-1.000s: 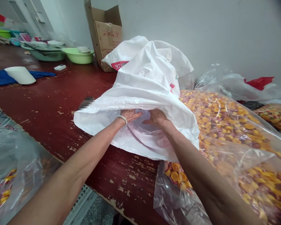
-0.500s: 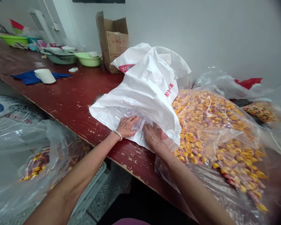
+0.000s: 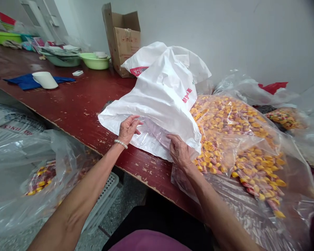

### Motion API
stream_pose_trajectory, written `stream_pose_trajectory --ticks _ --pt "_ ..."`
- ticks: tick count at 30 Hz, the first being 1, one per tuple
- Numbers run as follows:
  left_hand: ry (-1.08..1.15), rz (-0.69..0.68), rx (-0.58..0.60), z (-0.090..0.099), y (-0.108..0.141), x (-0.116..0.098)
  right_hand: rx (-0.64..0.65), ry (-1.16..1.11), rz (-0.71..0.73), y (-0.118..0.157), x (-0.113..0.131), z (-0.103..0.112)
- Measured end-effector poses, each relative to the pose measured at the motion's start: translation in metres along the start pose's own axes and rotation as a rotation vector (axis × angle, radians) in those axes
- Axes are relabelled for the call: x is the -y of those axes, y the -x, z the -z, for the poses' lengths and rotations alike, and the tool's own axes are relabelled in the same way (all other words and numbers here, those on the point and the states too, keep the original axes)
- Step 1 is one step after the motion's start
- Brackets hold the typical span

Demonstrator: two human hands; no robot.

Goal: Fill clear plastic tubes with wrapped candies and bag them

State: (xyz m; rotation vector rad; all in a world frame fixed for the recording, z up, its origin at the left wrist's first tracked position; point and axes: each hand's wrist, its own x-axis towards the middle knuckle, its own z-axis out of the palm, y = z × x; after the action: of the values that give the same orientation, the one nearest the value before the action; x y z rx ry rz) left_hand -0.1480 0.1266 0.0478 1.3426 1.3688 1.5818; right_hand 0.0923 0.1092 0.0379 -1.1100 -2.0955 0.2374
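A white woven sack (image 3: pixel 159 87) lies on the red table with its mouth towards me. Inside the mouth is clear plastic (image 3: pixel 155 134), including what look like small transparent tubes. My left hand (image 3: pixel 128 129), with a beaded bracelet at the wrist, hovers at the left of the mouth, its thumb and fingers apart and nothing visible between them. At the right of the mouth, my right hand (image 3: pixel 179 150) has its fingers curled in beside the clear plastic. Whatever those fingers may grip is hidden.
On the right, a large clear bag (image 3: pixel 225 132) holds many yellow-capped pieces. A cardboard box (image 3: pixel 127 45), a green basin (image 3: pixel 95 62), a white cup (image 3: pixel 45 80) and a blue cloth (image 3: pixel 23 82) stand along the table (image 3: pixel 86 101). Another plastic bag (image 3: pixel 21 167) sits at lower left.
Both hands have drawn apart from the middle of the sack's mouth, the left to the left and up, the right slightly rightward. The view has shifted a little.
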Motion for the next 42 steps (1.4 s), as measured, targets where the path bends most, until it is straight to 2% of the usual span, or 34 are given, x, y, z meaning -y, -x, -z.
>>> stream_pose_trajectory --ticks 3,5,7,10,12,14,17,21,26,30,33,36,38,39,42 --pt "0.01 0.024 0.144 0.008 0.03 -0.009 -0.048 0.05 -0.019 0.022 0.013 0.003" --pt "-0.034 0.033 0.225 0.014 0.056 -0.015 -0.031 0.102 -0.039 0.038 0.018 0.002" --pt "0.003 0.072 0.238 0.018 0.08 -0.021 0.04 0.148 -0.055 0.051 0.02 0.0" --pt "0.197 0.199 0.215 0.019 0.107 -0.027 0.179 0.203 -0.081 0.06 0.018 -0.001" --pt "0.321 0.282 0.227 0.017 0.118 -0.029 0.199 0.173 -0.11 0.06 0.018 0.0" --pt "0.388 0.338 0.251 0.012 0.124 -0.031 0.12 0.04 -0.173 0.059 0.023 0.003" --pt "0.442 0.403 0.273 0.003 0.13 -0.035 -0.003 -0.308 -0.321 0.064 0.038 0.01" --pt "0.512 0.455 0.261 -0.011 0.138 -0.043 0.057 -0.683 -0.506 0.073 0.056 0.021" --pt "0.388 0.365 0.138 -0.018 0.149 -0.051 0.086 -0.999 -0.718 0.08 0.064 0.036" --pt "0.342 0.365 0.125 -0.015 0.163 -0.054 0.132 -1.19 -0.782 0.085 0.064 0.037" --pt "0.341 0.439 0.16 -0.008 0.179 -0.051 0.133 -1.005 -0.736 0.077 0.06 0.029" --pt "0.219 0.499 0.253 0.006 0.198 -0.045 0.096 -0.494 -0.544 0.053 0.054 0.018" --pt "0.082 0.571 0.406 0.019 0.21 -0.042 0.108 -0.158 -0.405 0.032 0.052 0.01" --pt "0.023 0.607 0.508 0.025 0.216 -0.041 0.138 -0.039 -0.381 0.022 0.051 0.006" --pt "-0.108 0.673 0.852 0.042 0.229 -0.038 0.259 0.162 -0.465 -0.002 0.048 -0.008"
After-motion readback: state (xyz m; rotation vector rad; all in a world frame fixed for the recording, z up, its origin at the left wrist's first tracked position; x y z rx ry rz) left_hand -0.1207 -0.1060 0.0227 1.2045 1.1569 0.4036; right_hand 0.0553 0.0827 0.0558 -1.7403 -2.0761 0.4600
